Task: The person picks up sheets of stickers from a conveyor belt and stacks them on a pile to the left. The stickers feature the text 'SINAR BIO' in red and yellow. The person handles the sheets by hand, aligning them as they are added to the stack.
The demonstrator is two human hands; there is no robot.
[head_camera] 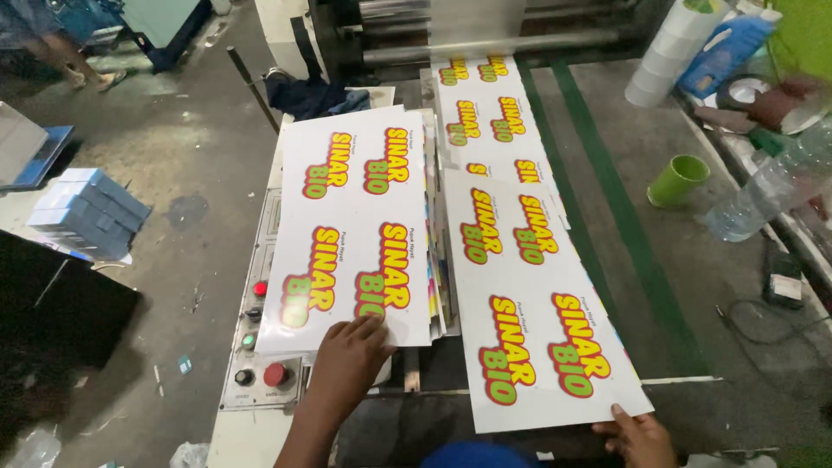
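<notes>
Printed white sheets lie in two places: a stack (355,225) on the machine's table and a long sheet (529,303) just right of it, its long axis running away from the person toward the rollers (485,39). The left hand (347,360) rests flat, fingers spread, on the stack's near edge; the right hand (637,433) pinches the long sheet's near right corner, thumb hidden. A control panel (264,347) is partly covered by the stack.

Left hand (348,349): forearm extended forward, palm down, fingers spread flat. Right hand (640,438): low at frame edge, fingers curled, pinching.
</notes>
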